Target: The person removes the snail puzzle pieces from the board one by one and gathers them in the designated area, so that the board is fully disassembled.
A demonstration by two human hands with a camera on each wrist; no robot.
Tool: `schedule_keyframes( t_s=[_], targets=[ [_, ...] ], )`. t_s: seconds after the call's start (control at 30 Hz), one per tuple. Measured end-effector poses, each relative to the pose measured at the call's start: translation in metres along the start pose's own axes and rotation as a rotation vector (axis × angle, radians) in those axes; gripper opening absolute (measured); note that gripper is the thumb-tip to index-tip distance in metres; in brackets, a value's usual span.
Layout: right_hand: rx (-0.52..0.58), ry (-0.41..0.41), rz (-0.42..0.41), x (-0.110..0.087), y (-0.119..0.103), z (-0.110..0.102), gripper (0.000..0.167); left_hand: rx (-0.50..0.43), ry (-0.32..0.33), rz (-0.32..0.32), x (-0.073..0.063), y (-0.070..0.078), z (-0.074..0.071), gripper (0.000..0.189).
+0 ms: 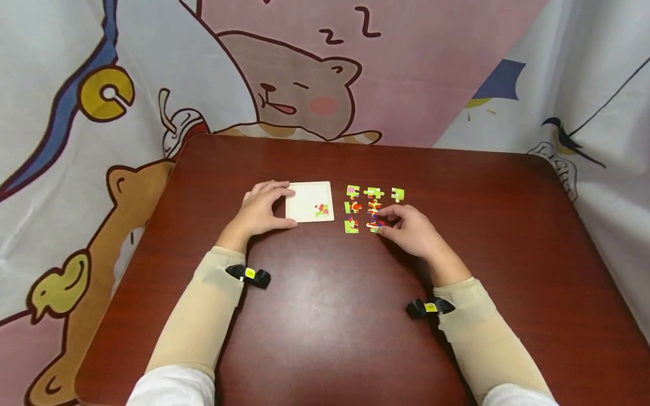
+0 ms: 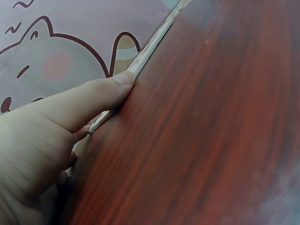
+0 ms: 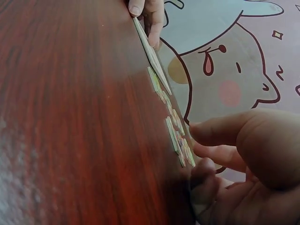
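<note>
A square, pale puzzle board (image 1: 307, 202) lies on the table, with a colourful piece (image 1: 322, 210) in its lower right corner. My left hand (image 1: 261, 210) grips the board's left part, thumb at the near edge and fingers at the far edge. In the left wrist view, the thumb (image 2: 105, 96) presses on the board's edge. Over the loose pieces, my right hand (image 1: 413, 230) has thumb and index finger apart, beside the red-and-blue puzzle piece (image 1: 374, 225). From the right wrist view, I cannot tell whether the fingertips touch it.
Several other loose puzzle pieces lie right of the board, including a green one (image 1: 398, 194) at the far right and another (image 1: 351, 225) at the near left. The brown table (image 1: 325, 338) meets a cartoon-printed curtain (image 1: 406, 67) at its far edge.
</note>
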State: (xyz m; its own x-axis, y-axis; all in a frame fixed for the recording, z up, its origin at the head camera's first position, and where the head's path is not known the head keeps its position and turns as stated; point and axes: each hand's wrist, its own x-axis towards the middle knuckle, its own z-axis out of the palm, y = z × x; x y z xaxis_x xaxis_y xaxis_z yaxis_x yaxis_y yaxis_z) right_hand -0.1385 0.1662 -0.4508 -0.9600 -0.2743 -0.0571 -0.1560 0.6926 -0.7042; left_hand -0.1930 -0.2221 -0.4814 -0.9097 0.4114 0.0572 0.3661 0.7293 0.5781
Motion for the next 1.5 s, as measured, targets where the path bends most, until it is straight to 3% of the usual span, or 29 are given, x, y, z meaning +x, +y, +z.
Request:
schedule_keyframes(
  t_s=[0.37, 0.6, 0.8, 1.0, 1.27, 1.5],
  targets=[
    [0.014, 0.098, -0.067, 0.018, -0.016, 0.01, 0.023, 0.005, 0.004, -0.013, -0.003, -0.003, 0.001, 0.079],
    [0.055, 0.098, -0.104, 0.036, -0.039, 0.025, 0.023, 0.021, -0.013, -0.004, 0.003, 0.002, -0.001, 0.08],
    [0.024, 0.05, -0.158, 0.055, -0.06, 0.047, 0.023, 0.023, -0.014, -0.017, 0.003, 0.003, 0.0, 0.079],
    [-0.08, -0.034, -0.184, 0.068, -0.076, 0.067, 0.025, 0.025, -0.008, -0.031, 0.002, 0.002, 0.002, 0.078],
    [-0.16, -0.098, -0.144, 0.07, -0.085, 0.075, 0.037, 0.024, -0.005, -0.019, 0.004, 0.004, 0.003, 0.077],
    [-0.174, -0.115, -0.198, 0.076, -0.084, 0.082, 0.037, 0.023, -0.004, -0.032, 0.002, 0.001, 0.002, 0.077]
  ],
)
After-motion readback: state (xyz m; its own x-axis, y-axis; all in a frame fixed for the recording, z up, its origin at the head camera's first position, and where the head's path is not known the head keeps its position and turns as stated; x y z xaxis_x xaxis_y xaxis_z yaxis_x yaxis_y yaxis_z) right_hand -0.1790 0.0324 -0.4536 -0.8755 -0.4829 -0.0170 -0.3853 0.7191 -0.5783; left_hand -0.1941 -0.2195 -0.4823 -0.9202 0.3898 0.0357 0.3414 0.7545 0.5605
